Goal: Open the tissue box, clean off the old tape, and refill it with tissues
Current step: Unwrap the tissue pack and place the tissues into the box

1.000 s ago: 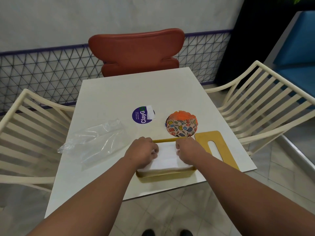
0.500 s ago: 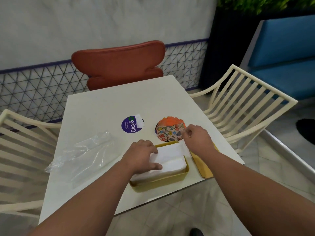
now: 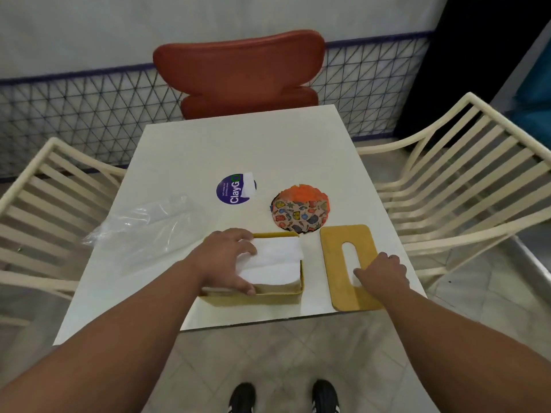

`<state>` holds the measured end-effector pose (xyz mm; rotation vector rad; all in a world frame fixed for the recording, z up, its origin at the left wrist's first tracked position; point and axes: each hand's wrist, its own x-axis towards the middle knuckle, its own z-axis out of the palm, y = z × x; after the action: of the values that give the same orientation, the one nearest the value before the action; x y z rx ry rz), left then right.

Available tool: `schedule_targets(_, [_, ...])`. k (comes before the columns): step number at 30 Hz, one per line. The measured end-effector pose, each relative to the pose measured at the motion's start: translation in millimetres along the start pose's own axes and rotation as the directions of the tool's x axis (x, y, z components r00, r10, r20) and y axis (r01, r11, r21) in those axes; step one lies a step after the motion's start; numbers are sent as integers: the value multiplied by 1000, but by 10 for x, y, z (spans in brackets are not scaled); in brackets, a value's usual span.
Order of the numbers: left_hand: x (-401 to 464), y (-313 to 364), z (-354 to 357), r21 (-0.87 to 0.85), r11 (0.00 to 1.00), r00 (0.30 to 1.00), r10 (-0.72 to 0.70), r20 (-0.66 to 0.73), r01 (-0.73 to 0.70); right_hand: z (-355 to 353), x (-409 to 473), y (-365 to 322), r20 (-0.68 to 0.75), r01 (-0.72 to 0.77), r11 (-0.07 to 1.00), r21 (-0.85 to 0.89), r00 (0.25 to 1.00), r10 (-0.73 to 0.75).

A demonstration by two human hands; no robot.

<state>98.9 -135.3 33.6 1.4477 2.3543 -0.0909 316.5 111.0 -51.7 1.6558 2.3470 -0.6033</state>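
The white table (image 3: 185, 150) fills mid-frame. Low centre sits the yellow tissue box (image 3: 277, 296), lid off, white tissues (image 3: 274, 260) stacked inside. The left hand (image 3: 226, 260) lies spread over their left side, thumb on the near rim. Just right, the right hand (image 3: 384, 272) rests curled fingers on the slotted lid (image 3: 334, 254).

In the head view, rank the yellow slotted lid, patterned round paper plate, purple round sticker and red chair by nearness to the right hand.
1. Yellow slotted lid: under the right hand.
2. Patterned round paper plate: beyond the lid, leftward.
3. Purple round sticker: farther left, mid-table.
4. Red chair: across the table.
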Motion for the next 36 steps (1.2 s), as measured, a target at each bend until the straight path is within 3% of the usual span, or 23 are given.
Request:
schedule_targets(4, [22, 13, 7, -6, 1000, 1000, -15, -19, 15, 8, 84, 50, -29, 38, 999, -29, 999, -39])
schedule_targets(10, [39, 7, 50, 3, 1000, 1000, -13, -7, 13, 65, 122, 64, -41, 7, 995, 96, 999, -3])
schedule_targets(14, [25, 1, -7, 7, 1000, 1000, 22, 9, -22, -147, 161, 19, -134, 35, 996, 80, 991, -24])
schedule_targets(18, [12, -82, -35, 8, 999, 999, 53, 7, -53, -553, 146, -147, -231, 170, 948, 268, 967, -108])
schedule_targets(22, [-42, -223, -69, -4, 997, 997, 74, -27, -74, -864, -74, -490, -288, 388, 854, 346, 910, -297])
schedule_targets(25, [-116, -336, -77, -35, 997, 996, 63, -58, -65, -928, -301, -827, -234, 564, 788, 249, 824, -516])
schedule_targets(30, [-247, -489, -32, -168, 986, 994, -9, -109, -10, -876, -680, -1319, -52, 797, 600, 67, 604, -796])
schedule_targets(36, [-407, -797, 24, -213, 976, 988, 2, -157, -35, -634, -693, -1611, 184, 825, 541, -163, 564, -805])
